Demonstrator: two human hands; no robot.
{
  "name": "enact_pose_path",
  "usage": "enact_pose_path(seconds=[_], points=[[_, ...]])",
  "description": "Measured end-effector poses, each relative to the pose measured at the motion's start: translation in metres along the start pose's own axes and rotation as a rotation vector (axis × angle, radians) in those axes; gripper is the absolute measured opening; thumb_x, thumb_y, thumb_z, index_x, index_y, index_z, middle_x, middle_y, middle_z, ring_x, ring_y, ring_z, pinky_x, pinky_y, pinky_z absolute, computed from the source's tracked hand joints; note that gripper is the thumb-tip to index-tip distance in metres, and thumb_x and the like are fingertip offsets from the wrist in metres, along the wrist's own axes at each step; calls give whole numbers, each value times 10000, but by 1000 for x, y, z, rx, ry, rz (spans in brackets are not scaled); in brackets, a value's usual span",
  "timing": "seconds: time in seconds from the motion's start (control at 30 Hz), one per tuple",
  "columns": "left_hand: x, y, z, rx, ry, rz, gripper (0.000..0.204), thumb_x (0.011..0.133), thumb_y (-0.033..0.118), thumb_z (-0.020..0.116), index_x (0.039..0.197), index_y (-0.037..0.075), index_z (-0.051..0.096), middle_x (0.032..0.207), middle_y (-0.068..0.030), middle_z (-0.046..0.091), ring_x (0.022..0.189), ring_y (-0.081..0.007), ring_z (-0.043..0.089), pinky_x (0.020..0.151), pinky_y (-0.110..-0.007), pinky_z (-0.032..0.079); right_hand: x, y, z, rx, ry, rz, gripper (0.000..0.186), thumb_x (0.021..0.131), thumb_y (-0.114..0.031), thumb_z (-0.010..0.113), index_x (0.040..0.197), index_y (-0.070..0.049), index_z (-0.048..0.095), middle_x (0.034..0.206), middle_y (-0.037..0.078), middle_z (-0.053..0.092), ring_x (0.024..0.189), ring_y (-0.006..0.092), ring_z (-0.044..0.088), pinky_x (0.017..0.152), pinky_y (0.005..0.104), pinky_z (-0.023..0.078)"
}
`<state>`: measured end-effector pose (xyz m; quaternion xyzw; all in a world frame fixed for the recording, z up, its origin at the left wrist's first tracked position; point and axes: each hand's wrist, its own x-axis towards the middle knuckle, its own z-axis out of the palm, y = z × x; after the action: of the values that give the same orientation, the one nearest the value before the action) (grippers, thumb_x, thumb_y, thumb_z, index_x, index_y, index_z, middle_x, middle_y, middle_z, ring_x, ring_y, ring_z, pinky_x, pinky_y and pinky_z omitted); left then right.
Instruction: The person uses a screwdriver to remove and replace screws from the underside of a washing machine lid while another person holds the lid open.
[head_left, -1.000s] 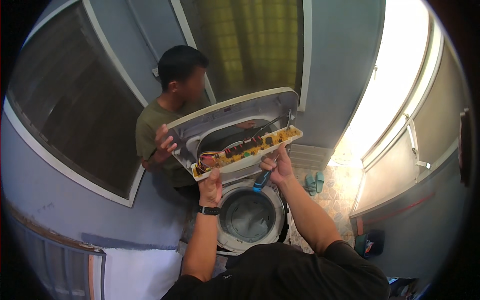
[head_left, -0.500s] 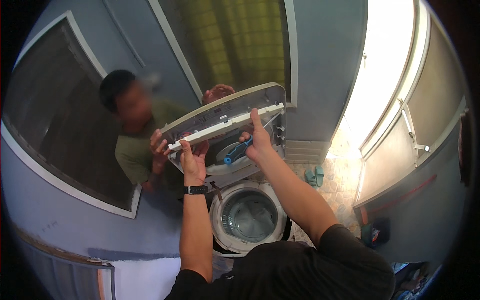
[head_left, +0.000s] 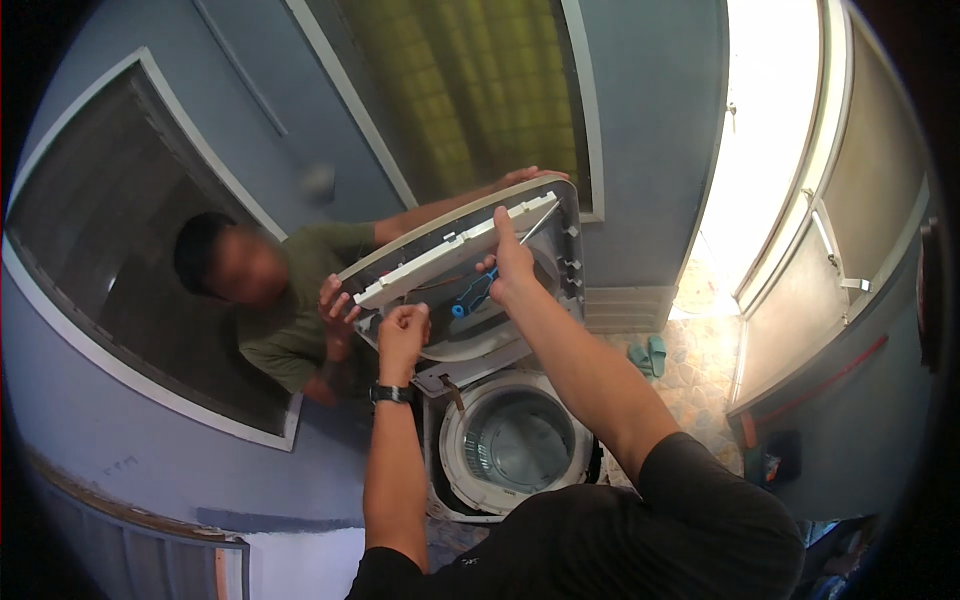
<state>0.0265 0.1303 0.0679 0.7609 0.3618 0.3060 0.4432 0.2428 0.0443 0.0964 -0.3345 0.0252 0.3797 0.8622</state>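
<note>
My right hand [head_left: 510,265] grips a blue-handled screwdriver [head_left: 468,295] and has its thumb against a long white plastic strip [head_left: 430,262] inside the raised washing-machine top cover [head_left: 553,315]. My left hand [head_left: 403,330], fingers curled together, is just below the strip’s left end; what it holds, if anything, is hidden. Another person's hands [head_left: 336,308] support the cover at its left and upper edges. Below is the open washing machine with its round tub rim [head_left: 515,495].
The other person [head_left: 300,265] leans in at the left beside a grey wall [head_left: 200,480]. A yellow-curtained window [head_left: 470,100] is behind. At the right are green slippers [head_left: 650,358], a dark bin [head_left: 785,455] and a bright open doorway [head_left: 760,120].
The strip has tilted over, hiding its circuit board. My left hand has left the strip’s edge and curled below it. The other person has bent lower and reached along the cover’s upper edge.
</note>
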Motion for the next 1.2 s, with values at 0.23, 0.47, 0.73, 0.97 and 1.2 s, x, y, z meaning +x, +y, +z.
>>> enact_pose_path(seconds=[0.23,0.47,0.73,0.97,1.2], points=[[-2,71,-7,861,312,805,989,740,311,936,1556,110,416,1589,-148,422,1448,-344,401,1193,-551,298,-7,3,-12,39,-15,-21,624,891,-555,813,1140,-82,491,755,21,500,518,122,457,495,329,461],[25,89,-28,986,-67,653,1275,631,456,974,1651,137,278,1688,-132,322,1566,-383,283,1270,-602,188,-32,9,-74,250,-223,40,369,960,-492,761,1039,-154,637,794,-19,569,528,118,407,526,303,380],[30,81,-24,957,-48,699,1193,668,434,942,1633,123,312,1667,-139,356,1539,-359,339,1276,-597,170,-29,10,-91,243,-353,51,375,934,-514,781,983,-167,647,782,-53,560,531,101,408,530,286,374],[54,95,-42,878,-121,646,1204,639,396,961,1623,101,335,1603,-173,462,1470,-362,441,1218,-514,285,-18,8,-55,145,-197,21,544,902,-515,816,1166,-137,527,908,20,574,549,109,462,514,328,440],[74,105,-47,902,-203,458,1059,702,422,922,1580,87,434,1537,-163,560,1414,-331,518,1162,-449,319,-6,0,-23,-7,-4,17,674,853,-601,822,1080,-16,578,849,55,513,533,130,471,476,336,466]])
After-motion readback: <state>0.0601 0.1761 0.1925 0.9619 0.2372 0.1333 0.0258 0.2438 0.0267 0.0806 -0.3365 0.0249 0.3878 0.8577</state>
